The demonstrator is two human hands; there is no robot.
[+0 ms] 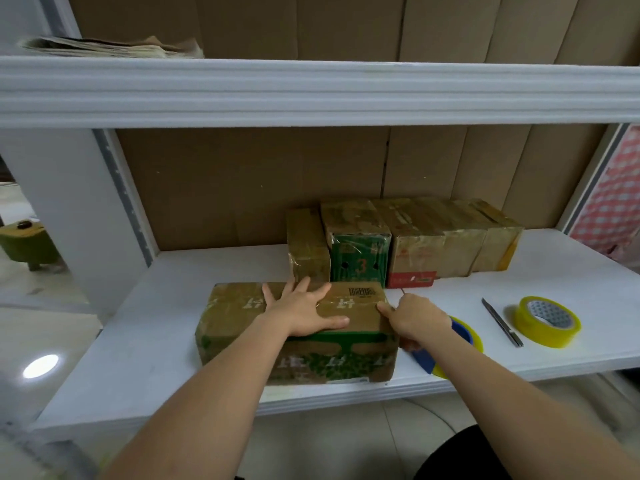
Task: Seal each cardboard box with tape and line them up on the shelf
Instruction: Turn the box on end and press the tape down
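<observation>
Head view: the left hand (304, 308) lies spread flat on the box (298, 332) at the shelf (138, 375) front, while the right hand (414, 318) grips a blue tape dispenser (446, 344) at its right edge. Best to press firmly and draw tape straight along the seam. Taped boxes (403, 244) stand in a row behind; contents unseen.

Both bare forearms reach forward from the lower edge of the view. The left hand (304, 308) lies flat, palm down, fingers spread straight and thumb stretched toward the right. The right hand (414, 317) is curled into a loose fist, its thumb and forefinger pinched together, knuckles turned upward.
</observation>
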